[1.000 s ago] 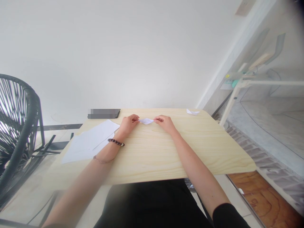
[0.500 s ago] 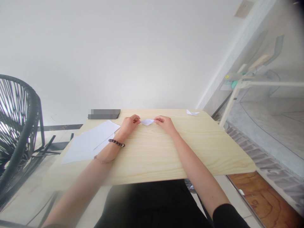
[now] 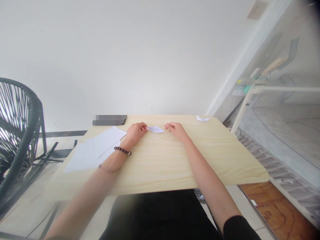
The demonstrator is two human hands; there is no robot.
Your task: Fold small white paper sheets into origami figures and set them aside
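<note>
Left of the folded paper (image 3: 155,129), left hand (image 3: 136,132) pinched its tip; right hand (image 3: 176,130), fingers slightly parted, looked empty. Second folded piece (image 3: 202,119), farther right, seemed done; sheets (image 3: 96,146) leftward lay unfolded.

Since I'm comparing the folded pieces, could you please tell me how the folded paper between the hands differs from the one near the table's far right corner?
The middle folded paper is pinched at its left tip by the left hand; the corner folded paper lies untouched. The middle folded paper looks like a flattish diamond, while the corner folded paper has a point rising at its left end. Both are white.
</note>
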